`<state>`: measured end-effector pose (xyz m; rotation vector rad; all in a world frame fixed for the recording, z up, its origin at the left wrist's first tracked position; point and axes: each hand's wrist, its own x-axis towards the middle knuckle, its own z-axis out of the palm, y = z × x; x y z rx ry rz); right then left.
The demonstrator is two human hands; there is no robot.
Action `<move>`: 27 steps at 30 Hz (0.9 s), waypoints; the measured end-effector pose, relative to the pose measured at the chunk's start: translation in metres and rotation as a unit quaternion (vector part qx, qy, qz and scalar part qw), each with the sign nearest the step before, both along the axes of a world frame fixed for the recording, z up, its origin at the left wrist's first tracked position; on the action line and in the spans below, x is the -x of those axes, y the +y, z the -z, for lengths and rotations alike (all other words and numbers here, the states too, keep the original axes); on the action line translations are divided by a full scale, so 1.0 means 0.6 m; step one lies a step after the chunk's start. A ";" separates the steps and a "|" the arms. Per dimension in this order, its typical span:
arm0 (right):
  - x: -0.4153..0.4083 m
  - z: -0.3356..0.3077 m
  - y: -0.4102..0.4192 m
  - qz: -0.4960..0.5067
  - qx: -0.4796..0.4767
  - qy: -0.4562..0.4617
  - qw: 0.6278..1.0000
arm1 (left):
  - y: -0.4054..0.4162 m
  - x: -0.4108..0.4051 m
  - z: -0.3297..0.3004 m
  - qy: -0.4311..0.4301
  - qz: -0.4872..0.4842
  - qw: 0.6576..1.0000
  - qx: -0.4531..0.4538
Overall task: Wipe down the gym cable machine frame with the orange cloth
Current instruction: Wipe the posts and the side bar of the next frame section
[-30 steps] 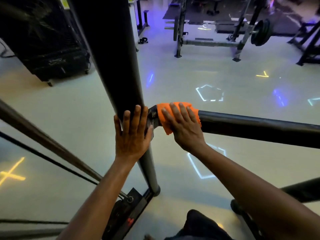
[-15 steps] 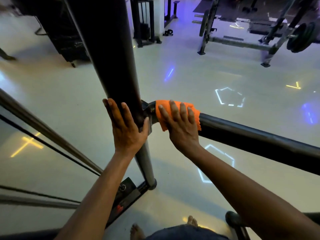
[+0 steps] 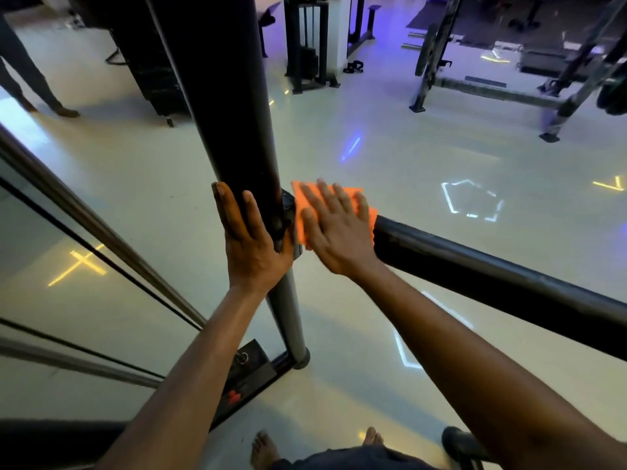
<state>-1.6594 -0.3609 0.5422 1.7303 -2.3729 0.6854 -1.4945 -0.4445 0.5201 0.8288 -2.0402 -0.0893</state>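
The orange cloth lies over the joint where the black horizontal bar meets the thick black upright post of the cable machine. My right hand presses flat on the cloth with straight, spread fingers. My left hand rests flat against the near side of the upright post, just left of the joint, fingers pointing up.
Steel guide rods and a cable slant across the left. The post's base plate sits on the glossy floor by my bare feet. A squat rack and a weight stack stand beyond. Another person's legs are at far left.
My right hand has flattened on the cloth and slid it closer against the joint. My left hand has shifted a little left round the post. The view has tilted up.
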 end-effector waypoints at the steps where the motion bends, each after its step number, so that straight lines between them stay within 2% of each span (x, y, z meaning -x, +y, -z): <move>1: -0.008 0.014 -0.009 -0.003 -0.035 0.044 0.998 | 0.001 -0.001 -0.002 0.000 0.004 1.000 -0.004; 10: 0.014 0.057 -0.025 -0.019 -0.043 0.181 0.982 | -0.002 -0.014 -0.003 -0.020 0.036 0.999 -0.022; 14: 0.016 0.066 -0.010 -0.003 -0.010 0.187 0.982 | -0.003 -0.020 -0.001 -0.028 0.043 0.998 -0.023; 19: 0.006 0.077 0.033 0.022 -0.014 0.177 0.984 | -0.002 -0.032 0.009 -0.032 0.057 0.996 -0.063; 27: -0.008 0.058 -0.017 0.070 -0.040 0.183 0.980 | -0.006 -0.029 0.010 -0.022 0.067 0.996 -0.060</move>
